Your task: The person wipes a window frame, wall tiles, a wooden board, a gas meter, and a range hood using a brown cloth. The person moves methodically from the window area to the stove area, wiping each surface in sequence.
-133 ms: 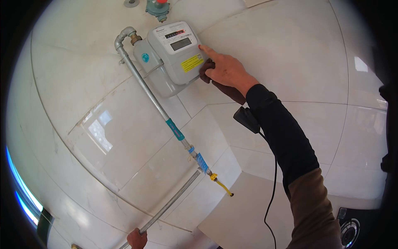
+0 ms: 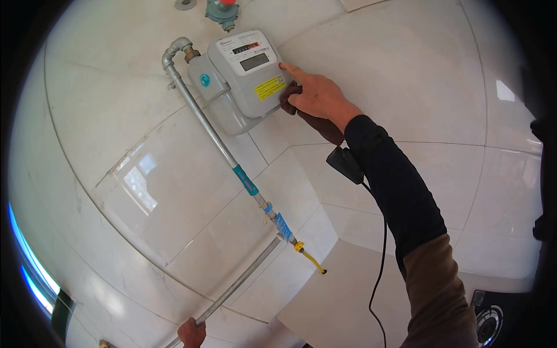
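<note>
Gas meter (image 2: 245, 95) on wall (image 2: 383, 75): right hand (image 2: 321, 98) at its right edge, index extended, curled fingers' grip unclear; left hand (image 2: 192, 334) wrapped round pipe (image 2: 238, 281) below meter. Leaning weight could wrench pipe loose.

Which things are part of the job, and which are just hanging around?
Job things:
grey boxy meter, right hand at its edge
slim silver metal pipe, left hand round it

Just there, likely:
black boxy gadget with cord
black cooktop with round burner
</note>
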{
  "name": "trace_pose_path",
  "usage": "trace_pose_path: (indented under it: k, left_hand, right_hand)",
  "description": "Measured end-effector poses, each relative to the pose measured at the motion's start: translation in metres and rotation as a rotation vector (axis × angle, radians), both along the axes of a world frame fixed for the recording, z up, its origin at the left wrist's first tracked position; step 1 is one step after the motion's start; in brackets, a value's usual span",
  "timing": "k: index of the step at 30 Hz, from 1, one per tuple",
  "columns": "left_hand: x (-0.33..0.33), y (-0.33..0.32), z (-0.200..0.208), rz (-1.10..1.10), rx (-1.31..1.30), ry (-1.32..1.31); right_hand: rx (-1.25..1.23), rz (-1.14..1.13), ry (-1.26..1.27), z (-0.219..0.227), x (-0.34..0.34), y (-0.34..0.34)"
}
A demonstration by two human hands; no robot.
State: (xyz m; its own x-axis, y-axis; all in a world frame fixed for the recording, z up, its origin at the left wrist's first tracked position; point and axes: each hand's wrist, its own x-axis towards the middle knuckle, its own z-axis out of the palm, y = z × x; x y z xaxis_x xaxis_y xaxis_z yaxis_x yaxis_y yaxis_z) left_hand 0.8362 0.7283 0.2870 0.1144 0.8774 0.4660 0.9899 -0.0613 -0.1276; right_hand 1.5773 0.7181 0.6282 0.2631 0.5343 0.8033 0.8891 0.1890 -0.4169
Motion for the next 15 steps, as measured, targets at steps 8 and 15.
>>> trace_pose_path:
  k: [8,15]
  left_hand:
    - [0.003,-0.002,0.003,0.002,-0.016,-0.02]
    - [0.003,-0.002,0.004,0.006,-0.027,-0.006]
  right_hand:
    - [0.067,0.054,0.002,-0.007,-0.001,0.002]
    - [0.084,0.068,0.007,-0.012,-0.005,0.002]
